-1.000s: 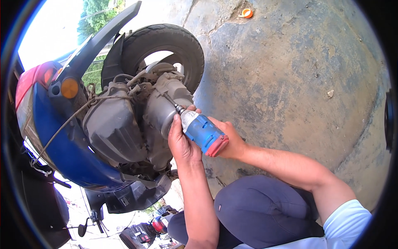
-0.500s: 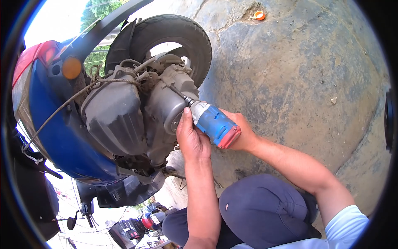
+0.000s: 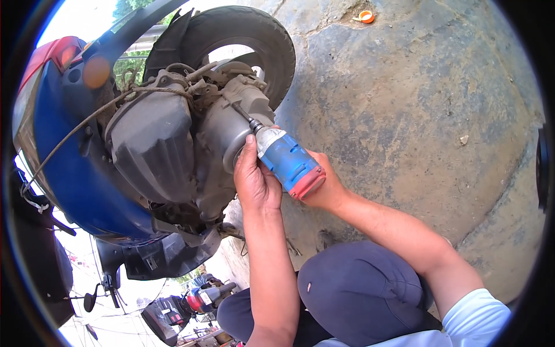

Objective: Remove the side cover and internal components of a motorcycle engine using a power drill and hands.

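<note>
Power driver (image 3: 287,159) nearer view's top edge

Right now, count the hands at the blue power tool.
2: the left hand at the left of the blue power tool, the right hand at its right, partly hidden behind it.

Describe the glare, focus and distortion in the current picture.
Head view: the sky is blown out to white; head view: the blue-and-red power tool looks fairly sharp; head view: the orange lamp looks hazy; head view: black fisheye vignetting darkens the corners.
</note>
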Motion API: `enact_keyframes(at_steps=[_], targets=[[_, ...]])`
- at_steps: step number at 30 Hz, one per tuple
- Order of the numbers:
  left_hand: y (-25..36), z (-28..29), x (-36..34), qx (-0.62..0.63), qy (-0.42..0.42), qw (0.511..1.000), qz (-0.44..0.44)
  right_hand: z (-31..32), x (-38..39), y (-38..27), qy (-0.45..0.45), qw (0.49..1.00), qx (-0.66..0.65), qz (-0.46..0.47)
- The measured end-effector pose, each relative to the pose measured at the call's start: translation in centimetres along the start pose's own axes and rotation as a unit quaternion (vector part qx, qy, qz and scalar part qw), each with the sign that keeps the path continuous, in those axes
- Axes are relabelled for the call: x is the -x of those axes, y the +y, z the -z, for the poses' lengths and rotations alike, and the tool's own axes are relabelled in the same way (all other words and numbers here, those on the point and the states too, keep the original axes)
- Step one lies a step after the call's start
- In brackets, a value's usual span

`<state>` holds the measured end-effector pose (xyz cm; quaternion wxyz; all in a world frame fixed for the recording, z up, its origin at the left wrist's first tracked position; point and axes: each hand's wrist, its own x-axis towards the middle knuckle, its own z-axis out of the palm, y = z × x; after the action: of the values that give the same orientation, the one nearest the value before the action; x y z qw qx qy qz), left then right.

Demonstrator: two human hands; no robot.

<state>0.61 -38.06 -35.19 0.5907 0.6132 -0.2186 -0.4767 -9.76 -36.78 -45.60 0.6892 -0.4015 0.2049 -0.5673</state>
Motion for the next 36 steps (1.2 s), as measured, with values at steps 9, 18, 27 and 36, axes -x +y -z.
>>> enact_keyframes(at_steps=[9, 18, 27, 36], targets=[[0.6, 0.1, -0.1, -0.036, 0.012, 0.999, 0.004, -0.1, 0.1, 0.1, 0.010, 1.000, -0.013, -0.009], [0.5, -0.7, -0.1, -0.037, 0.032, 0.999, 0.001, 0.0, 0.1, 0.1, 0.013, 1.000, -0.001, -0.011], [1.4, -0.1, 0.2, -0.024, 0.011, 0.999, 0.025, -0.6, 0.0, 0.2, 0.016, 0.999, 0.034, -0.004], [1.9, 0.0, 0.3, -0.054, 0.018, 0.998, 0.040, -0.9, 0.3, 0.0, 0.012, 1.000, 0.015, -0.021]])
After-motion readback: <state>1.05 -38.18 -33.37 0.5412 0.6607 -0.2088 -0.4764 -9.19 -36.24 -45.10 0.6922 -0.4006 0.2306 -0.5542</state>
